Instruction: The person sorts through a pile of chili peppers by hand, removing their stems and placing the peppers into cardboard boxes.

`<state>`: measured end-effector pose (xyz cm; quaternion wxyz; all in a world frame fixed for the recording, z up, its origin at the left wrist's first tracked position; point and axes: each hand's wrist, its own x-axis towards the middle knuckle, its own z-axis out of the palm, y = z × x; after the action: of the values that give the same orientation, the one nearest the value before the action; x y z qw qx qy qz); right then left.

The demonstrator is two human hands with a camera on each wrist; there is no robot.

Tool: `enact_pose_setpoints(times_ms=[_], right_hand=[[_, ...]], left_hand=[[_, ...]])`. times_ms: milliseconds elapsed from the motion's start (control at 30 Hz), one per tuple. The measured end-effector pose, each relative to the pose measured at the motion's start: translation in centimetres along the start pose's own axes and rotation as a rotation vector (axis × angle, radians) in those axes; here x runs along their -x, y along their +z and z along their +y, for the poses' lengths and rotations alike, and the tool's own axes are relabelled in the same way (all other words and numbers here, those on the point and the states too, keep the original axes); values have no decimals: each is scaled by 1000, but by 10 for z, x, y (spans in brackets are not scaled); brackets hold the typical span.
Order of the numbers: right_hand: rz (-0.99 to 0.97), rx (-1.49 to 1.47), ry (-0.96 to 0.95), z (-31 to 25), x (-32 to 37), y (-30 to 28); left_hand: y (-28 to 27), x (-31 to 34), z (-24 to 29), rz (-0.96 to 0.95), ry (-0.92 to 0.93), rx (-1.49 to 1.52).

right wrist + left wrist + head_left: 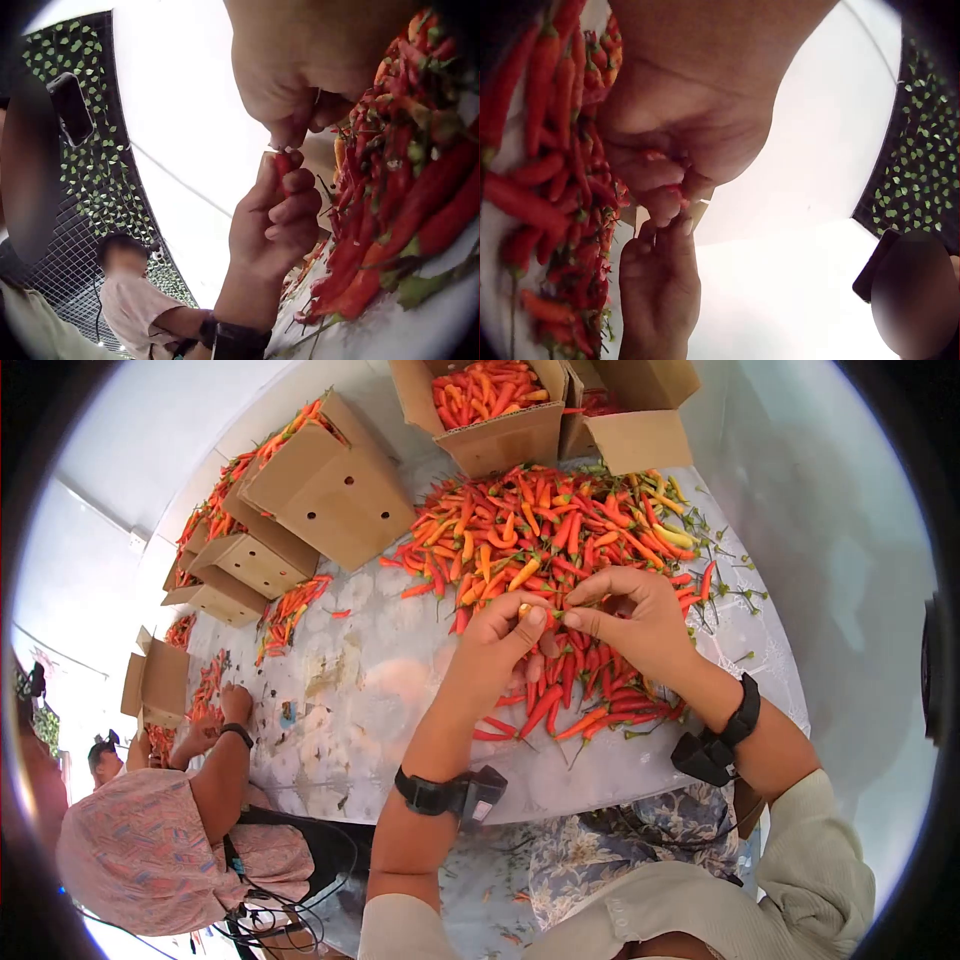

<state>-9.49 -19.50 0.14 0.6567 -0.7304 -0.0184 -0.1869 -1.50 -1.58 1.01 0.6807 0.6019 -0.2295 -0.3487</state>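
Note:
My left hand [500,640] holds a small red chili pepper [283,171] over the front of a big chili heap [570,535]. Its fingers curl round the pepper's body, so most of it is hidden. From the other side my right hand [640,618] meets it, thumb and forefinger pinching at the pepper's green stem end [558,617]. The fingertips of both hands almost touch. Red and orange chilies, many with stems, lie directly beneath and beyond the hands.
Cardboard boxes of chilies stand at the back [505,435] and left [330,485]. Loose green stems [740,595] litter the table's right side. Another person [170,840] works at the table on the left, by a smaller chili pile [208,685].

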Motion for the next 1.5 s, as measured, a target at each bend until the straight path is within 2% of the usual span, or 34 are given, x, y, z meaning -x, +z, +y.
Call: enact_pose_setpoints(times_ms=[33, 133, 167, 267, 400, 567, 600, 700, 833, 867, 933, 967, 1067, 1100, 1200, 1233, 1333, 1400, 1467, 1500], right_hand=[[-6, 50, 15, -4, 0, -1], [-3, 485, -393, 6, -3, -1], [-5, 433, -346, 5, -1, -1], [-31, 508, -530, 4, -5, -2], [-66, 453, -530, -2, -4, -3], [-214, 319, -403, -3, -6, -8], [-228, 286, -365, -2, -5, -9], [-261, 59, -68, 0, -2, -9], [-197, -202, 0, 8, -2, -2], [-126, -57, -47, 5, -5, -4], [17, 232, -113, 0, -4, -8], [24, -78, 50, 10, -7, -11], [313, 225, -140, 13, -13, -21], [372, 281, -165, 5, -12, -21], [425, 491, -365, 3, -12, -21], [382, 568, -437, 9, -15, -23], [202, 634, -347, 12, -12, -17], [44, 692, -355, 16, -11, -16], [-70, 763, -390, 18, -7, -16], [-37, 799, -413, 19, -8, -13]], left_hand=[[0, -1, 0, 13, -4, 29], [-1, -2, -4, 36, -15, -86], [1, -2, -4, 28, -11, -94], [1, -2, -1, -17, 9, -105], [-4, -3, -4, -100, 7, -56], [-6, 0, -5, -182, 15, -27], [-8, 1, -4, -190, 8, -22], [-8, 0, -5, -234, -40, 28], [-8, 1, -3, -199, -49, 98], [-8, -1, -3, -191, -41, 106], [-12, -3, -3, -104, 7, 151], [-14, -3, -5, -57, 23, 180], [-20, -8, -5, 114, 112, 262], [-24, -11, -7, 98, 178, 266], [-26, -12, -9, 215, 183, 219], [-25, -12, -8, 232, 190, 171], [-27, -8, -9, 316, 212, 73], [-21, -10, -7, 385, 246, 59], [-19, -16, -15, 503, 338, -165], [-19, -19, -17, 563, 385, -276]])
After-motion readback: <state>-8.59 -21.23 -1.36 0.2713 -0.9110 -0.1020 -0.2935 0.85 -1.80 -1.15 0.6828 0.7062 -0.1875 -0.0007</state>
